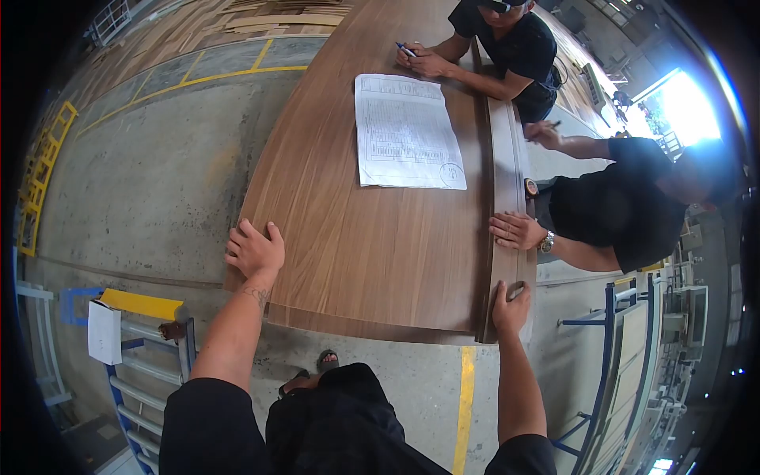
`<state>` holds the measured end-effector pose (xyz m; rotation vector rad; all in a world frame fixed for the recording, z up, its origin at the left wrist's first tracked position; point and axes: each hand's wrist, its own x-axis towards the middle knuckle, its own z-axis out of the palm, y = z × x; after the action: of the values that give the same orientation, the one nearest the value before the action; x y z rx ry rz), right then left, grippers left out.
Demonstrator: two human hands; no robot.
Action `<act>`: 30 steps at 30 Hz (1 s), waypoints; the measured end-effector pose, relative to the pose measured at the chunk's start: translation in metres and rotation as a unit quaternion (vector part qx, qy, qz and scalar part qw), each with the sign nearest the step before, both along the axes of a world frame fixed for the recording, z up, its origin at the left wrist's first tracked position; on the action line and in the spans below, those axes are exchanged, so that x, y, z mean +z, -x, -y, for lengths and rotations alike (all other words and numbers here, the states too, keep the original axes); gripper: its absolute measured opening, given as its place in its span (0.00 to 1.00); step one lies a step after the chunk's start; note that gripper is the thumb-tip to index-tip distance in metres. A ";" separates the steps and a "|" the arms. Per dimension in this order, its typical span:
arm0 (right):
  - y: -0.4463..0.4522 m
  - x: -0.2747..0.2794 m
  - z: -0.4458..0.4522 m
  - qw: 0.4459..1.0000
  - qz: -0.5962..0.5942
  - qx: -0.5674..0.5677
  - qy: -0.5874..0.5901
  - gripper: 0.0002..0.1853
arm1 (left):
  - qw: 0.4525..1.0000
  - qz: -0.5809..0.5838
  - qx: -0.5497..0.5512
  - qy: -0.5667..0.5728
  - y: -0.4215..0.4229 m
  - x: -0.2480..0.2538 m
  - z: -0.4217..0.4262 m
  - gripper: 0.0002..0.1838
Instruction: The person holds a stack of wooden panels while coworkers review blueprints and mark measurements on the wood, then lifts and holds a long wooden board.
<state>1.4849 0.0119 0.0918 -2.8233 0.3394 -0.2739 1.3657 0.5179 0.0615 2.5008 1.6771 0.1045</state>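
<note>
A large wood-grain panel (340, 237) lies flat before me, with another panel edge showing beneath it at the near end. My left hand (255, 249) grips its left edge near the close corner, fingers curled over the side. Along the right side of the panel runs a long narrow wooden board (503, 182). At the near end of that board, my right hand (511, 307) is closed on its edge; the undersides of the fingers are hidden. A printed paper sheet (408, 131) with creases and a circled mark rests on the panel, apart from both hands.
One person (514, 47) leans on the panel's far right, holding a pen (405, 50). Another person (625, 198) stands at the right, a hand on the narrow board near a tape measure (530, 188). Roller conveyor (146, 372) stands lower left; a blue rack (609, 356) lower right.
</note>
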 end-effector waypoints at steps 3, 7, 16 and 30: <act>0.002 -0.001 0.001 1.000 -0.011 -0.001 -0.004 0.41 | 0.999 0.030 -0.009 -0.015 0.002 -0.004 0.001 0.32; -0.001 -0.006 0.005 1.000 0.001 0.003 -0.001 0.41 | 1.000 0.025 -0.007 -0.013 0.000 -0.002 0.001 0.32; 0.001 -0.004 0.003 1.000 0.000 0.006 -0.007 0.41 | 1.000 0.005 -0.004 0.009 0.001 0.002 0.001 0.33; 0.003 -0.002 0.004 1.000 -0.012 0.010 -0.004 0.41 | 1.000 0.002 -0.003 -0.008 0.004 0.000 0.003 0.33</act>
<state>1.4814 0.0083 0.0902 -2.8216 0.3162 -0.2345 1.3616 0.5150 0.0618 2.5143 1.6748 0.1218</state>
